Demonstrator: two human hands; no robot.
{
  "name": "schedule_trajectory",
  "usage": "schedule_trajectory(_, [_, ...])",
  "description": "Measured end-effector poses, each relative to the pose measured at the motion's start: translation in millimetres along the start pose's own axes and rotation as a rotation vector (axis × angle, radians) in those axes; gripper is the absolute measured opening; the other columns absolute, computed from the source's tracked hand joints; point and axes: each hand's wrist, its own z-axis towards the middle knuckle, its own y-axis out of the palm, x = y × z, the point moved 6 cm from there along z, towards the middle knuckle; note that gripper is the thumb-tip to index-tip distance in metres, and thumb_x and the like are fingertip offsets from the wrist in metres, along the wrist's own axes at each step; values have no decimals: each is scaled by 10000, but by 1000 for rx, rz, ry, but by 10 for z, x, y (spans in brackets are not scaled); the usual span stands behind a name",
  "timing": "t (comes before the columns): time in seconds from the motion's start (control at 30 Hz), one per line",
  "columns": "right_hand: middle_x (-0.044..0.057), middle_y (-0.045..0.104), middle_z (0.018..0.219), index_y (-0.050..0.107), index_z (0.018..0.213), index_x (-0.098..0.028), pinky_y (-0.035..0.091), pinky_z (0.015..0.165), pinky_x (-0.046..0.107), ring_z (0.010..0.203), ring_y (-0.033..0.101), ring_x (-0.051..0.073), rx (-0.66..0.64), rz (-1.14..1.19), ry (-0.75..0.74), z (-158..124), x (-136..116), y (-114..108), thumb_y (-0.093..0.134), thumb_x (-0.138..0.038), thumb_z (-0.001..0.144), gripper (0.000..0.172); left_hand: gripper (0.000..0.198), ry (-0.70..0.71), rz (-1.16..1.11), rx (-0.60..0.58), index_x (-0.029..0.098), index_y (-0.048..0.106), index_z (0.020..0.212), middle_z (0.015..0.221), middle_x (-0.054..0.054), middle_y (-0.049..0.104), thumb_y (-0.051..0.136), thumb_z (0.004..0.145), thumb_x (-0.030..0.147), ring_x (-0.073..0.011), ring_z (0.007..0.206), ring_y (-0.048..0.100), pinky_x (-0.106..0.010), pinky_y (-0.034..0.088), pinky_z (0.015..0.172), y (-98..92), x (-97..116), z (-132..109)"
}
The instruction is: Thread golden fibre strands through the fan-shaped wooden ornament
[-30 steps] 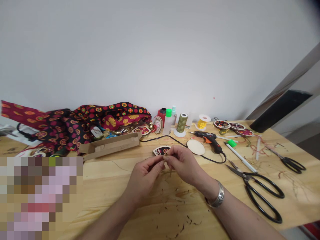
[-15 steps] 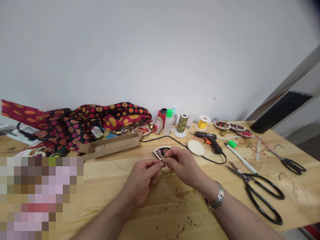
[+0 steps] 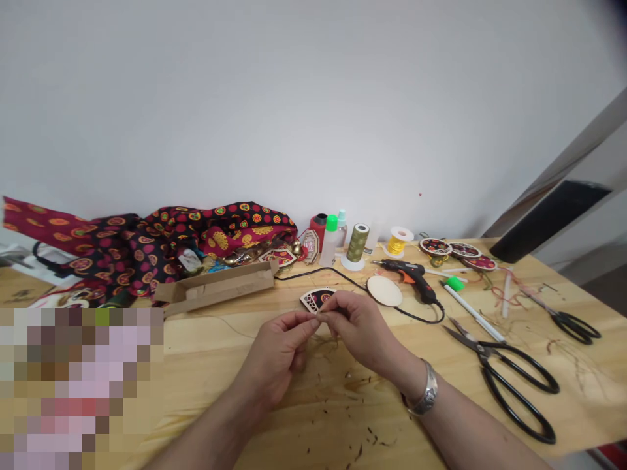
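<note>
My left hand (image 3: pixel 279 349) and my right hand (image 3: pixel 357 329) meet fingertip to fingertip over the middle of the table. Both are closed in a pinch; whatever is between the fingers is too small to make out, perhaps thread. Just beyond the fingertips shows a fan-shaped ornament (image 3: pixel 312 300) with a pale cut-out wooden rim and dark patterned cloth. My right fingers cover part of it, and I cannot tell whether they touch it. Thin strands (image 3: pixel 326 339) show below my fingers. A pale round disc (image 3: pixel 385 291) lies to the right of my right hand.
A glue gun (image 3: pixel 411 277) with its black cord lies behind the disc. Large black-handled scissors (image 3: pixel 490 356) and a smaller pair (image 3: pixel 571 323) lie right. Left are a cardboard tray (image 3: pixel 220 290) and patterned cloth (image 3: pixel 161 228). A green-capped bottle (image 3: pixel 330 245) and olive thread spool (image 3: pixel 358 243) stand behind.
My right hand has shifted very slightly downward, and its fingers are still pinched against my left. The ornament and the tools stay where they were.
</note>
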Motion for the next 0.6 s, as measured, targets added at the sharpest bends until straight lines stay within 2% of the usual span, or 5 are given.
schedule_trajectory(0.3, [-49, 472, 506, 547, 604, -161, 319, 468, 162, 471, 387, 62, 10, 0, 26, 10, -4, -4, 531, -117, 738, 143, 212, 22, 43, 20, 118, 673, 707, 407, 83, 359, 703, 603, 299, -22, 360, 219, -191, 132, 364, 6, 24, -5])
schedule_trajectory(0.6, [-53, 472, 471, 542, 582, -153, 308, 432, 164, 442, 385, 57, -10, 78, 137, 29, 82, 1, 561, -167, 715, 135, 237, -31, 23, -28, 104, 674, 726, 390, 99, 289, 704, 606, 306, -27, 367, 187, -197, 116, 367, 2, -6, -3])
